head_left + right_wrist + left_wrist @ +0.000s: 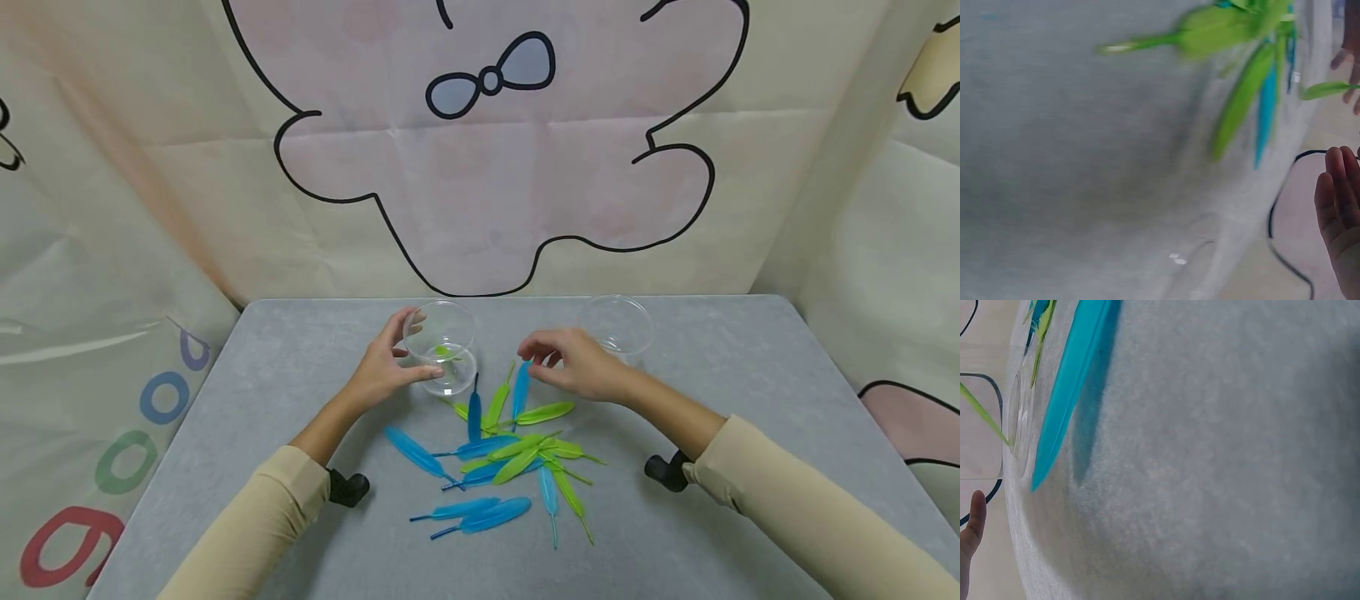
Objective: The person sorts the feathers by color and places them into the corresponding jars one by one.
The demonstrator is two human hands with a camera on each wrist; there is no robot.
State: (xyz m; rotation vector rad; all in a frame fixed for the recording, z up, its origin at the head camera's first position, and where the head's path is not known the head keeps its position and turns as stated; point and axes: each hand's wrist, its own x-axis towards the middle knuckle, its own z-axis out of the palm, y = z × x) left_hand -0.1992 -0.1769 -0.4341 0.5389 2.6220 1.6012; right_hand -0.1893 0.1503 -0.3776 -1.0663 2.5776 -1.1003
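One blue feather (521, 392) lay at the far side of a loose heap on the grey table (675, 542), its long axis running away from the person, quill end toward the heap, broad vane end outward and leaning slightly right. By judgement the governing relation was this: the vane end stood nearest the right hand (573, 364), the quill end farther off, so that the feather ran from those fingertips back toward the person. The right hand was much the nearer of the two; its fingers were loosely bent, thumb apart, nothing visible in their grasp; contact with the feather could not be told. Adjoining items: one dark blue feather (475, 417), to the left, nearly parallel; one green feather (546, 413), to the right, lying crosswise. Toward the person, blue and green feathers overlapped at mixed angles. To the left stood one clear cup (461, 337), gripped by the left hand (378, 371), thumb on the near side, fingers round the far side; inside it, one green piece (443, 352), apparently a feather. One second clear cup (637, 329) stood beyond the right hand, partly hidden by it.
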